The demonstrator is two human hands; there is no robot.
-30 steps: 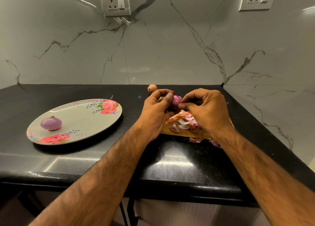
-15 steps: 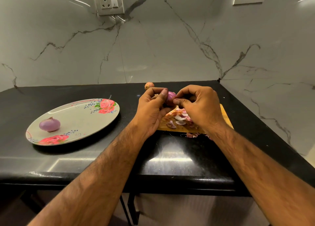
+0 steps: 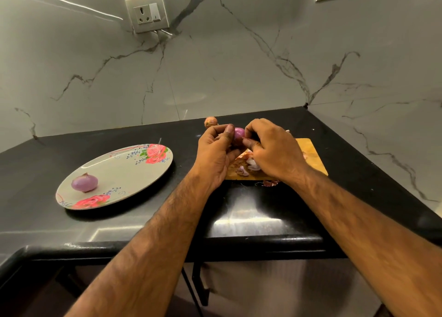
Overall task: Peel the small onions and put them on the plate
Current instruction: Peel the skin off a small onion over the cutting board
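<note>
A small purple onion [image 3: 239,133] is held above the wooden board [image 3: 311,156]. My left hand [image 3: 216,156] grips it from the left with thumb and curled fingers. My right hand [image 3: 272,151] pinches at its right side with thumb and fingertips. One peeled purple onion [image 3: 84,182] lies on the flowered plate [image 3: 134,168] at the left. An unpeeled brown onion [image 3: 210,121] sits on the counter just behind my left hand. Peel scraps [image 3: 246,168] lie on the board under my hands.
The black counter [image 3: 251,221] ends in a rounded front edge near me. Marble walls meet in a corner behind the board, with a socket [image 3: 147,12] above. A few peel bits [image 3: 270,183] lie off the board's front edge.
Both hands have stayed together on the onion above the board, with the fingers shifting a little on it. The camera has tilted slightly; plate and onions have not moved.
</note>
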